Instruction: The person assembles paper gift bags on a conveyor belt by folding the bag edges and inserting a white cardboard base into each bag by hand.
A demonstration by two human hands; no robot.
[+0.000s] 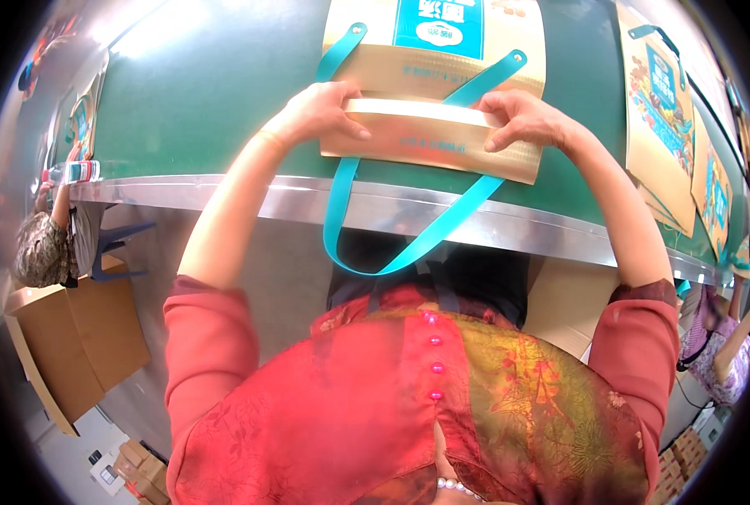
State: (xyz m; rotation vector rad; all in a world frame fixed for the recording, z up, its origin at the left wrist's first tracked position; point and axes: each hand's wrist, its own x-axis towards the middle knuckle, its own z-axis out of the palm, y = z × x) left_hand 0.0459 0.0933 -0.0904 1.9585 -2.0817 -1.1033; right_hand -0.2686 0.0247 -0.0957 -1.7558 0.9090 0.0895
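Note:
A gold paper carrier bag (392,66) with a blue printed panel lies flat on the green table before me. My left hand (324,114) grips the left end of a folded flap (379,135) at its near edge, thumb on the near side. At the other end, my right hand (522,119) pinches the same flap in the same way. A pale strip shows along the fold between them. One teal ribbon handle (392,259) loops over the table edge toward me. Parts of another ribbon (484,80) lie on the bag, fixed by round eyelets. Some fingers are hidden behind the flap.
More gold bags (661,126) lie at the right on the green table (206,109), which has a metal edge (577,236). Two people work nearby, one (46,244) at the far left, another (720,353) at the right. An open cardboard box (80,345) stands on the floor.

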